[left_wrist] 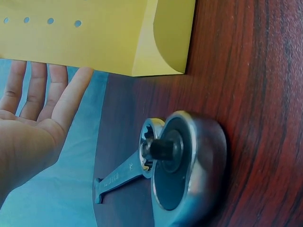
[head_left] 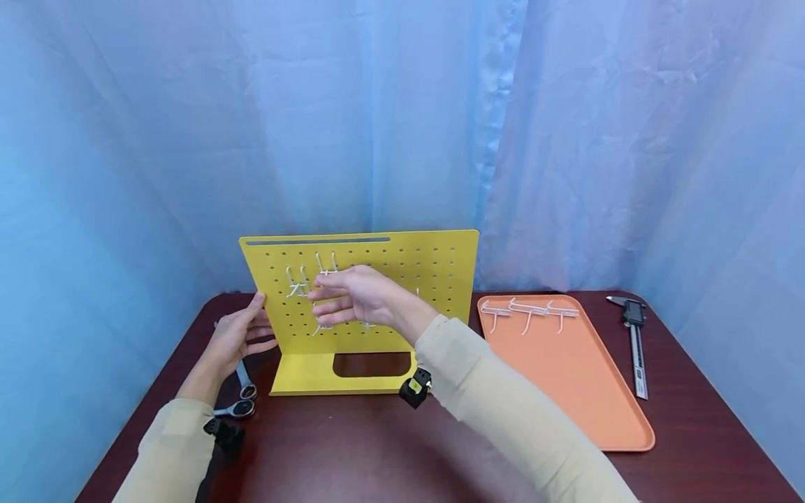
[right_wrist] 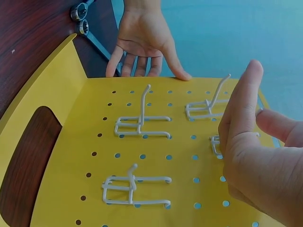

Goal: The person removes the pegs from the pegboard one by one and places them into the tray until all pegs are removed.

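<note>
A yellow pegboard [head_left: 434, 307] stands upright on the table with several white double-prong hooks [right_wrist: 142, 120] in its holes. My left hand [head_left: 235, 339] is at the board's left edge, its thumb touching the edge and its fingers extended; the left wrist view shows this hand [left_wrist: 33, 113] too. In front of the board's upper left part, my right hand [head_left: 358, 297] has loosely extended fingers, close to an upper hook [head_left: 325, 264]. From the right wrist view, that hand [right_wrist: 255, 146] partly covers a hook [right_wrist: 215, 144]; no grip on it shows.
An orange tray [head_left: 566, 377] on the right bears three more white hooks [head_left: 528, 309]. Beyond it lies a digital caliper [head_left: 636, 342]. Left of the board are a ratchet [left_wrist: 189, 165] and a ring wrench [left_wrist: 123, 177]. Blue curtains [head_left: 402, 126] hang behind the table.
</note>
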Demonstrator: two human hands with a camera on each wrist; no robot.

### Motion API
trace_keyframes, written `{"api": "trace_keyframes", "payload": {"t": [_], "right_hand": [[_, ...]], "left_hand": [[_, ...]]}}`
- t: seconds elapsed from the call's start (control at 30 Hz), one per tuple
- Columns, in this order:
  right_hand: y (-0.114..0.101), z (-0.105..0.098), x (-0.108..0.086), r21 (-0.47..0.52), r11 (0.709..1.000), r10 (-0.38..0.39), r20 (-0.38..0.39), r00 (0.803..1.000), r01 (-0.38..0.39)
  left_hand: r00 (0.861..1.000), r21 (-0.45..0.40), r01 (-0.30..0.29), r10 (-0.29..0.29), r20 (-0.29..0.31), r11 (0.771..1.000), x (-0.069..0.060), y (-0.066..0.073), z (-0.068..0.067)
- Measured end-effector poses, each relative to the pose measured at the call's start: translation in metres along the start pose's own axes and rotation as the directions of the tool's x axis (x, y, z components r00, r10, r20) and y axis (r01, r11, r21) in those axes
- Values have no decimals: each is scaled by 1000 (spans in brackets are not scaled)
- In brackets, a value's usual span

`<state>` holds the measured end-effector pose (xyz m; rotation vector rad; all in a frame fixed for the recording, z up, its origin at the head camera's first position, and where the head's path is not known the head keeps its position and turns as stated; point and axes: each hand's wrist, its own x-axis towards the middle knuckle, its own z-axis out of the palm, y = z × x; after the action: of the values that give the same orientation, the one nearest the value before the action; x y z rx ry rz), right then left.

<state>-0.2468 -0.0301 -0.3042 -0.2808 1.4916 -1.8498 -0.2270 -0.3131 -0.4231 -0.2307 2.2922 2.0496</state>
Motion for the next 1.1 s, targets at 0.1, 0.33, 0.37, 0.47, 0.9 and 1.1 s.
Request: {"api": "trace_keyframes", "payload": {"t": [0.1,0.33,0.37,0.47,0.9,1.1], "right_hand": [[-1,-3,1,14,1000,-6,-5,1000,6],[-1,-8,0,40,999,-2,-15,1000,3],[-1,-8,0,42,999,-2,-14,1000,2],[-1,-7,-1,45,999,-5,-9,1000,5],[2,-2,-6,97,995,-9,-4,1000,9],[0,-3,-6,95,995,-20,-8,1000,20]], "left_hand": [[1000,-6,-4,4,-2,1000,1,1,2],[1000,-23,-3,3,14,1000,5,2,7],[1000,-25,1,-1,13,1000,5,3,6],[1000,-27,7,-6,13,1000,4,3,5],[1000,-16,27,-27,7,1000,-1,1,6],[1000,-26,20,-20,10,999,0,3,3]]}}
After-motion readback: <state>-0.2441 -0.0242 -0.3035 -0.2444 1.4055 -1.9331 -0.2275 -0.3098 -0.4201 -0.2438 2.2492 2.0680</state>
